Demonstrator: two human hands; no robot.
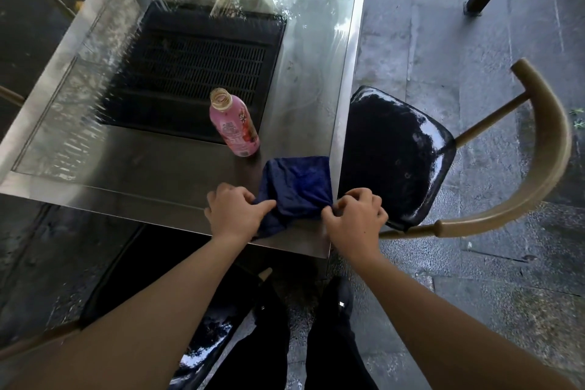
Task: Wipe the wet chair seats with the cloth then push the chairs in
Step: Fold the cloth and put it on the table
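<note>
Wet grey paving [474,104] runs under a steel bench [177,187] with a dark grill sunk in its middle, and everything shines with water. At the bench's near right corner lies the dark blue cloth [300,187], bunched and half folded, with both hands on it. The left hand [232,215] pinches its left edge, forefinger stretched along the fabric and the other fingers curled under; the right hand [356,220] pinches its right corner between curled fingers and thumb. So each grip is closed on the cloth, neither wide open. Just beyond the grips stands an uncapped pink bottle [234,127]. Right of the right hand, partly under the bench edge, a black chair seat [399,158] glistens with water, ringed by its curved wooden backrest [550,149]. A second wet seat [202,351] shows below the left forearm.

By my reading, wiping has not begun: the cloth is being gathered or folded. Next, it must be lifted clear and carried right onto the shiny seat, pressed flat for the wipe.
</note>
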